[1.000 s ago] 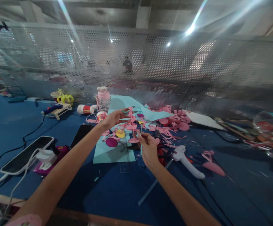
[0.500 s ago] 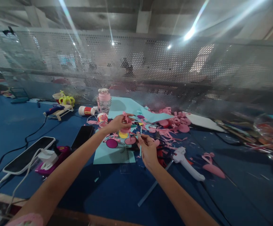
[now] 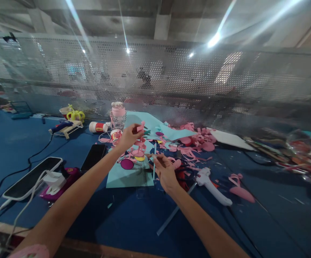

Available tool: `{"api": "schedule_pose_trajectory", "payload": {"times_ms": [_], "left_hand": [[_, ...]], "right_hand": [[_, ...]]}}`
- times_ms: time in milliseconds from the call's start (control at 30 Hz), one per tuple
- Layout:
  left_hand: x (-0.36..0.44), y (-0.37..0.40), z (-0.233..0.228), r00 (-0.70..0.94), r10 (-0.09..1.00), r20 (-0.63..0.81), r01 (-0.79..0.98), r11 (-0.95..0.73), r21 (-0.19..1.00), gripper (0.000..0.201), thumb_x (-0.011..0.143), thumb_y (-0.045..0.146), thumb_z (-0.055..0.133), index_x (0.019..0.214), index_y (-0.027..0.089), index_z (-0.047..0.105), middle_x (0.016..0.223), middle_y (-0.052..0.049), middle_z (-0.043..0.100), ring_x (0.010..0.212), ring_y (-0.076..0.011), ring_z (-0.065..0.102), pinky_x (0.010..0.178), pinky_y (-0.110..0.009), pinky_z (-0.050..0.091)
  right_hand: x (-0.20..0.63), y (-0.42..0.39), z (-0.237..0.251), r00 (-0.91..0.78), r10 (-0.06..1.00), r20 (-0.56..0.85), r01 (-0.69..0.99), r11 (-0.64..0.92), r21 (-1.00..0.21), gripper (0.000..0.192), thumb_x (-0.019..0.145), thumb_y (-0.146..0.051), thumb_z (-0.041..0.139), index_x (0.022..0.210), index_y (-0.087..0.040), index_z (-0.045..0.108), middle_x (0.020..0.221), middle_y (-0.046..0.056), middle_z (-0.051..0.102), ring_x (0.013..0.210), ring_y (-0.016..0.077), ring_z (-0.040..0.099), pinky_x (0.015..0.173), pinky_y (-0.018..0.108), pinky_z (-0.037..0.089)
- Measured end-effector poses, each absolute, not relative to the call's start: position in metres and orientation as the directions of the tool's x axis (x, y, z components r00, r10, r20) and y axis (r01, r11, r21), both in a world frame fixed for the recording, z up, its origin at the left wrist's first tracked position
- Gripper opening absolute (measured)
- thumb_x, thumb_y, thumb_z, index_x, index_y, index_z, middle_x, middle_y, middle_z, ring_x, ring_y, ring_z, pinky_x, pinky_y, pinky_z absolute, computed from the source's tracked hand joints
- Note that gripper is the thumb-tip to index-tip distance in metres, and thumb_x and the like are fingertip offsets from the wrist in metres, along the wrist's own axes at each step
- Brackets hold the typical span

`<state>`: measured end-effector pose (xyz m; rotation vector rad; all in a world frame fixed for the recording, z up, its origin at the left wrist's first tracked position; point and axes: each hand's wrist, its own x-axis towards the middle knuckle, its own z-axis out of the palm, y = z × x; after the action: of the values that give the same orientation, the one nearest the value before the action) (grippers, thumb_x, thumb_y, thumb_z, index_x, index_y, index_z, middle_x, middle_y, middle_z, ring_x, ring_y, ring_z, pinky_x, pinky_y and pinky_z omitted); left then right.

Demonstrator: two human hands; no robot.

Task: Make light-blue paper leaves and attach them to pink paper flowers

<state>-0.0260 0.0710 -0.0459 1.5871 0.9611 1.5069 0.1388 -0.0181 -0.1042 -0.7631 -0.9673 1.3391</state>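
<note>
My left hand (image 3: 130, 137) is closed on a small pink craft figure (image 3: 140, 146), with a flat round base at its lower end, held above the near light-blue sheet (image 3: 128, 180). Between the thumb and fingertips of my right hand (image 3: 168, 172) is a thin pale-blue strip (image 3: 154, 170), hanging nearly upright beside the figure. Beneath my hands lie a purple disc (image 3: 127, 164), a yellow disc (image 3: 139, 158) and small pink pieces. A white glue gun (image 3: 214, 187) rests to the right of my right hand, with a clear glue stick (image 3: 171, 218) reaching toward the table's front.
Pink cut pieces (image 3: 198, 138) are heaped behind my right hand. To the left lie a black phone (image 3: 93, 157), a white-edged device (image 3: 33, 178), and a plug with cables. A pink-capped bottle (image 3: 118, 116) stands at the back. A pink shape (image 3: 242, 193) lies right.
My left hand has lifted slightly and turned the pink figure, whose base moved left and up. My right hand, with the strip, has shifted a little left.
</note>
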Motion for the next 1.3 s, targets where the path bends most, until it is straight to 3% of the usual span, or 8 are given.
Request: {"api": "schedule_pose_trajectory", "payload": {"times_ms": [233, 433, 567, 667, 900, 1300], "left_hand": [[-0.016, 0.060, -0.037, 0.016, 0.912, 0.409, -0.176, -0.400, 0.900, 0.040, 0.057, 0.038, 0.072, 0.082, 0.012, 0.054, 0.072, -0.002, 0.061, 0.064, -0.0143, 0.064, 0.056, -0.023, 0.050], [-0.003, 0.045, -0.030, -0.014, 0.911, 0.413, -0.142, -0.411, 0.901, 0.038, 0.058, 0.039, 0.071, 0.081, 0.013, 0.054, 0.065, 0.003, 0.057, 0.058, -0.0107, 0.061, 0.050, -0.019, 0.046], [-0.001, 0.041, -0.029, 0.136, 0.906, 0.400, -0.092, -0.391, 0.916, 0.034, 0.065, 0.039, 0.066, 0.082, 0.013, 0.054, 0.064, 0.002, 0.057, 0.055, -0.0090, 0.057, 0.049, -0.019, 0.045], [-0.002, 0.041, -0.028, 0.237, 0.888, 0.395, -0.066, -0.390, 0.918, 0.034, 0.066, 0.037, 0.066, 0.087, 0.012, 0.055, 0.074, -0.001, 0.060, 0.063, -0.0098, 0.059, 0.057, -0.021, 0.047], [-0.006, 0.041, -0.027, 0.334, 0.866, 0.372, -0.125, -0.351, 0.928, 0.044, 0.061, 0.031, 0.072, 0.096, 0.013, 0.054, 0.090, -0.006, 0.061, 0.074, -0.0126, 0.061, 0.073, -0.028, 0.050], [-0.012, 0.045, -0.028, 0.328, 0.859, 0.392, -0.081, -0.388, 0.918, 0.043, 0.062, 0.027, 0.071, 0.099, 0.012, 0.055, 0.088, -0.005, 0.062, 0.070, -0.0111, 0.062, 0.069, -0.026, 0.052]], "right_hand": [[0.136, -0.023, -0.100, -0.074, 0.993, 0.093, -0.436, 0.051, -0.899, 0.021, 0.056, -0.032, 0.076, 0.071, -0.023, 0.064, 0.072, -0.005, 0.062, 0.067, 0.0088, 0.057, 0.067, 0.023, 0.047], [0.133, -0.028, -0.090, -0.173, 0.982, 0.072, -0.546, -0.035, -0.837, 0.021, 0.056, -0.029, 0.076, 0.070, -0.023, 0.063, 0.075, -0.005, 0.066, 0.074, 0.0130, 0.063, 0.078, 0.031, 0.049], [0.133, -0.027, -0.088, -0.114, 0.993, 0.041, -0.505, -0.023, -0.863, 0.023, 0.052, -0.030, 0.078, 0.066, -0.021, 0.062, 0.071, -0.003, 0.067, 0.074, 0.0143, 0.064, 0.082, 0.032, 0.049], [0.136, -0.024, -0.087, -0.059, 0.997, 0.039, -0.504, 0.004, -0.864, 0.025, 0.050, -0.032, 0.078, 0.065, -0.021, 0.062, 0.068, -0.004, 0.067, 0.071, 0.0143, 0.065, 0.083, 0.034, 0.049], [0.142, -0.021, -0.086, -0.029, 0.998, 0.052, -0.455, 0.033, -0.890, 0.026, 0.049, -0.035, 0.078, 0.066, -0.021, 0.063, 0.067, -0.004, 0.067, 0.067, 0.0145, 0.064, 0.079, 0.033, 0.051], [0.144, -0.018, -0.092, 0.029, 0.998, 0.056, -0.367, 0.063, -0.928, 0.026, 0.051, -0.035, 0.077, 0.068, -0.019, 0.064, 0.070, -0.002, 0.065, 0.070, 0.0129, 0.061, 0.071, 0.028, 0.051]]}}
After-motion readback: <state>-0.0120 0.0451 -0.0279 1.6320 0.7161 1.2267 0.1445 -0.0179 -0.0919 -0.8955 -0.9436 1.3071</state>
